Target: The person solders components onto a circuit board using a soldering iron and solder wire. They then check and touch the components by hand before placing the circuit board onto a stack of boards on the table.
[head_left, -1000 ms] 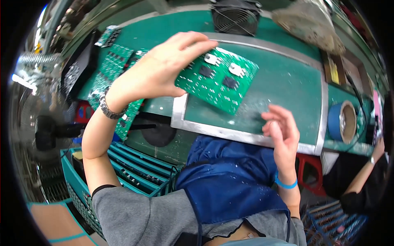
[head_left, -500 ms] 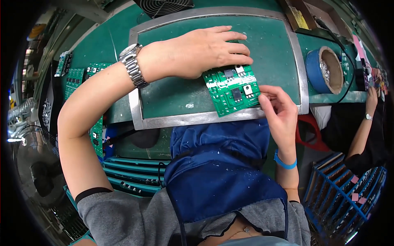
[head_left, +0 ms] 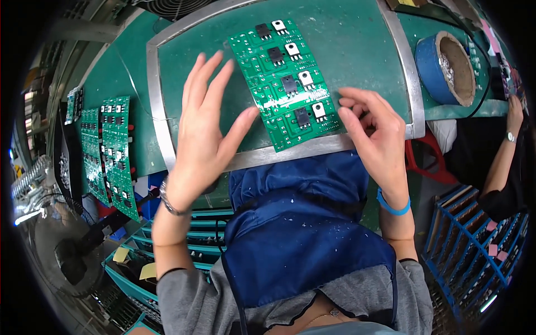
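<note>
A green circuit board (head_left: 287, 84) lies slightly turned on the metal-framed green work surface, its near end over the front rail. Black and white three-legged components stand in pairs along its right half. My left hand (head_left: 206, 120) is open beside the board's left edge, fingers spread and thumb tip close to that edge. My right hand (head_left: 377, 125) is at the near right corner, thumb and forefinger apart and the other fingers curled. Its thumb tip is very close to the board's edge; whether they touch, I cannot tell. Neither hand grips the board.
More circuit boards (head_left: 117, 151) lie at the left. A metal frame (head_left: 162, 131) borders the work surface. At the right stands a blue-sided round container (head_left: 432, 72) with silvery bits inside. Blue racks (head_left: 474, 240) stand below, near another person's arm (head_left: 499, 156). A fan (head_left: 173, 6) is at the back.
My left hand has come off the board, moving left and nearer, uncovering it. The board has shifted slightly left. My right hand has loosened from its corner.
</note>
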Tool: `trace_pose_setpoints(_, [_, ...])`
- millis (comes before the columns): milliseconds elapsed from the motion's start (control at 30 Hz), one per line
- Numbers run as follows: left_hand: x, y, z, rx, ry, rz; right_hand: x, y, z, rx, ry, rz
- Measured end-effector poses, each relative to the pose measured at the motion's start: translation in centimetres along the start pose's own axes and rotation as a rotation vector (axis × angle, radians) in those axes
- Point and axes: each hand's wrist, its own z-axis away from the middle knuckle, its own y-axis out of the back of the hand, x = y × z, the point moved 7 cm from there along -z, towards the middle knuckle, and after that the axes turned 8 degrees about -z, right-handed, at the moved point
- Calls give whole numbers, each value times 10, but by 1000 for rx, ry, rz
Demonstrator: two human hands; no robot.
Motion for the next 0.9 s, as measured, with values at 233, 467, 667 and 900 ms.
trace_pose_setpoints(233, [17,-30,32,41,191,189,1,-13,-7,-91,-35,-66])
trace_pose_setpoints(467, [14,-32,36,96,260,405,6,-24,0,-124,-226,-602])
trace_pose_setpoints(667, [10,-31,39,127,419,844,3,-28,4,-157,-247,-776])
trace_pose_setpoints(900, [15,-43,43,93,643,1435,7,-34,7,-163,-300,-850])
